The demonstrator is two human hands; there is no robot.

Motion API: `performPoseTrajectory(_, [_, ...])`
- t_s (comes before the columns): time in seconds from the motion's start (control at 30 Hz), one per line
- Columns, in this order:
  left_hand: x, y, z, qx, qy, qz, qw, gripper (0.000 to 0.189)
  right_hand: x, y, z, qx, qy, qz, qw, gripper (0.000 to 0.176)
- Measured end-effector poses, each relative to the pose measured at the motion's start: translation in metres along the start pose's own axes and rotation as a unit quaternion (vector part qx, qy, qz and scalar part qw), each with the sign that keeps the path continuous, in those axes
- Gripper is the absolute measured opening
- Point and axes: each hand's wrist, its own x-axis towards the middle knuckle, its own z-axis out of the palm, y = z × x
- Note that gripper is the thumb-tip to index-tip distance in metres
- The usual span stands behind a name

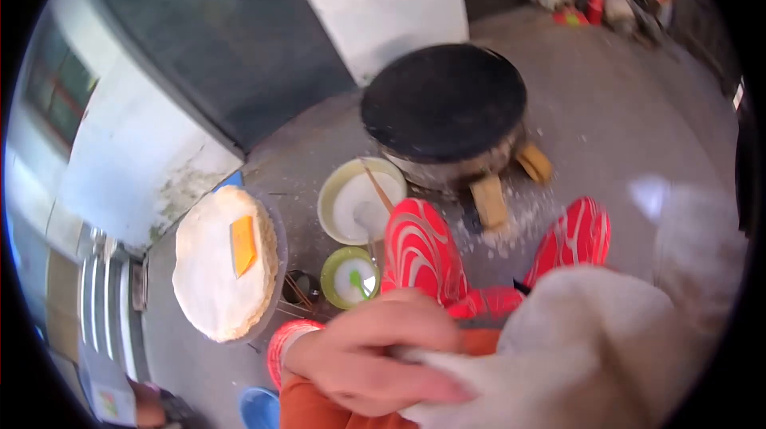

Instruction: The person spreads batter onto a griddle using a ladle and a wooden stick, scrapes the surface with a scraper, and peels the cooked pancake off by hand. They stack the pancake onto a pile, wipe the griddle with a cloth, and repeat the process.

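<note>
My left hand reaches in from the lower left, its fingers closed on the edge of a pale beige cloth. The cloth hangs in soft folds across the lower right, in front of my orange clothing. My right hand does not show. Beyond my hand is red clothing with white swirls. Farther ahead stands a round black griddle. To the left lies a thick round stack of thin pale flatbreads, with an orange scraper on top.
A cream bowl of white liquid holds a wooden-handled tool. Near it are a green bowl, also with white liquid, and a small dark cup with sticks. Pale flakes litter the floor by the griddle. A blue basin sits lower left.
</note>
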Motion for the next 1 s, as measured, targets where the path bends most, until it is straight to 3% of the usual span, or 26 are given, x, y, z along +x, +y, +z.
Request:
performPoseTrajectory(0.13, [-0.004, -0.001, 0.004, -0.043, -0.006, -0.030, 0.999, 0.013, 0.001, -0.004, -0.007, -0.026, 0.009, -0.014, 1.000, 0.041])
performPoseTrajectory(0.23, [-0.016, 0.000, 0.001, -0.004, 0.008, -0.144, 0.990, 0.017, 0.004, -0.008, -0.003, -0.034, 0.001, 0.004, 0.999, 0.041])
performPoseTrajectory(0.27, [-0.019, 0.000, -0.002, 0.020, 0.014, -0.127, 0.992, 0.019, 0.005, -0.007, 0.000, -0.035, -0.001, 0.016, 0.999, 0.041])
performPoseTrajectory(0.3, [-0.005, -0.002, 0.003, 0.072, 0.026, 0.011, 0.997, 0.022, 0.006, -0.004, 0.004, -0.033, 0.000, 0.025, 0.999, 0.041])
performPoseTrajectory(0.4, [0.005, 0.001, -0.001, 0.142, -0.033, -0.041, 0.988, 0.028, 0.008, -0.002, 0.008, -0.020, 0.000, 0.041, 0.999, 0.041])
performPoseTrajectory(0.53, [0.013, -0.006, 0.005, 0.085, 0.014, -0.015, 0.996, 0.029, 0.006, 0.001, 0.012, 0.002, 0.001, 0.048, 0.999, 0.041])
performPoseTrajectory(0.6, [0.025, -0.006, 0.011, 0.086, -0.010, -0.012, 0.996, 0.028, 0.008, -0.005, 0.001, -0.005, 0.013, 0.028, 0.999, 0.041])
performPoseTrajectory(0.67, [0.034, -0.008, 0.042, 0.096, 0.188, 0.038, 0.977, 0.025, 0.006, -0.014, -0.017, -0.013, 0.034, -0.002, 0.999, 0.041])
performPoseTrajectory(0.73, [0.053, -0.023, 0.056, 0.108, 0.384, 0.136, 0.907, 0.024, 0.005, -0.024, -0.028, -0.034, 0.046, -0.004, 0.998, 0.042])
performPoseTrajectory(0.77, [0.062, -0.029, 0.053, 0.083, 0.380, 0.147, 0.909, 0.024, 0.004, -0.029, -0.027, -0.044, 0.057, -0.004, 0.997, 0.042])
performPoseTrajectory(0.87, [0.062, -0.011, 0.026, 0.071, 0.067, 0.058, 0.994, 0.010, 0.001, -0.027, -0.012, -0.046, 0.069, -0.019, 0.996, 0.042])
performPoseTrajectory(0.9, [0.069, -0.020, 0.027, 0.088, 0.052, 0.121, 0.987, 0.008, 0.003, -0.024, -0.004, -0.047, 0.060, -0.010, 0.997, 0.042])
performPoseTrajectory(0.93, [0.071, -0.032, 0.039, 0.052, 0.103, 0.204, 0.972, 0.018, 0.004, -0.023, 0.007, -0.050, 0.056, -0.003, 0.997, 0.042])
performPoseTrajectory(1.0, [0.054, -0.027, 0.028, 0.045, -0.016, 0.126, 0.991, 0.030, 0.005, -0.013, 0.019, -0.040, 0.060, -0.001, 0.997, 0.042])
